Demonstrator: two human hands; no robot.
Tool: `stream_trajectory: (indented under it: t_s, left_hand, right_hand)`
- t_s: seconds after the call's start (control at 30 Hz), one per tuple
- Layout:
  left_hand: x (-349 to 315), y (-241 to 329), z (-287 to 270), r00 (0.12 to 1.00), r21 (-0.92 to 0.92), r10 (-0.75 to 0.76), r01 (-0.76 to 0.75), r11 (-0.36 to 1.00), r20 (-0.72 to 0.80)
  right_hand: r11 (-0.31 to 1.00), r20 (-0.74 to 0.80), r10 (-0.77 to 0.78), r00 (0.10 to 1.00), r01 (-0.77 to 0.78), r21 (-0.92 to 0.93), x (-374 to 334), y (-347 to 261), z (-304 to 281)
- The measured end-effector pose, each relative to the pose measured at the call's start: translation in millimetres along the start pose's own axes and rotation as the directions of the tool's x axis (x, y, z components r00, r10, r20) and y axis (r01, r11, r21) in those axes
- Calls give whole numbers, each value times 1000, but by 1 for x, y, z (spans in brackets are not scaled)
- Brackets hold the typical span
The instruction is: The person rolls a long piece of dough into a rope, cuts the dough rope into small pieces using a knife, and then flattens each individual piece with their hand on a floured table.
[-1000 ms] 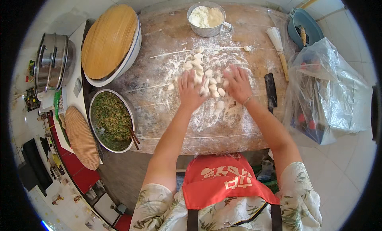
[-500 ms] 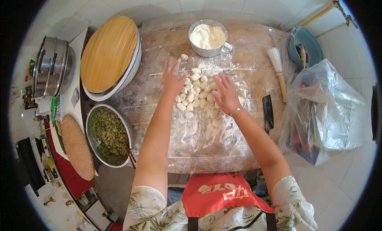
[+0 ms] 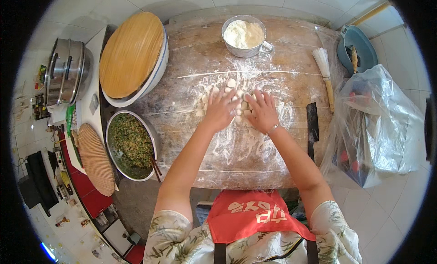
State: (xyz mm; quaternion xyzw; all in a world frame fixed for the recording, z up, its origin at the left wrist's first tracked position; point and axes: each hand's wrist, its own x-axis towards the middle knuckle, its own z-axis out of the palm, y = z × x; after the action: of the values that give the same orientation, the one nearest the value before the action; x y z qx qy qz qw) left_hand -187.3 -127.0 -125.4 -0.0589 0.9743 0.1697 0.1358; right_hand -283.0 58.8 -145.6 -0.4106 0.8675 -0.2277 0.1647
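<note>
Several small white dough pieces (image 3: 231, 83) lie grouped on a floured wooden board (image 3: 195, 54). My left hand (image 3: 221, 108) rests over the left of the group, palm down, fingers apart. Close beside it, my right hand (image 3: 263, 113) lies over the right part, its fingers also spread. Both hands touch the pieces and hide many of them. Loose flour (image 3: 246, 148) whitens the wood around and below the hands. Beyond them stands a metal cup (image 3: 243, 52) with a handle, holding white and beige flour.
Left of the board, a bowl (image 3: 109, 148) holds green filling (image 3: 132, 145) and chopsticks (image 3: 156, 167). Behind it, a round wooden board (image 3: 132, 54) covers a white basin. A dark-bladed knife (image 3: 312, 123) and a brush (image 3: 321, 59) lie right, near a plastic bag (image 3: 378, 123) and a blue-grey basin (image 3: 366, 43).
My left hand has come right and closer to my right hand, onto the dough pieces. The separate piece at the far left is no longer apart there. The view has shifted slightly.
</note>
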Motion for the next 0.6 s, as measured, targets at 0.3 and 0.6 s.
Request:
stream_trajectory:
  t_s: [0.3,0.6]
  left_hand:
    - [-121,6,30,997,42,-60,62,997,-57]
    - [-28,-23,59,772,-375,-486,343,861,-410]
  right_hand:
    - [988,147,68,987,-46,-145,-107,1,0]
    - [965,-27,26,999,-33,-262,-18,26,7]
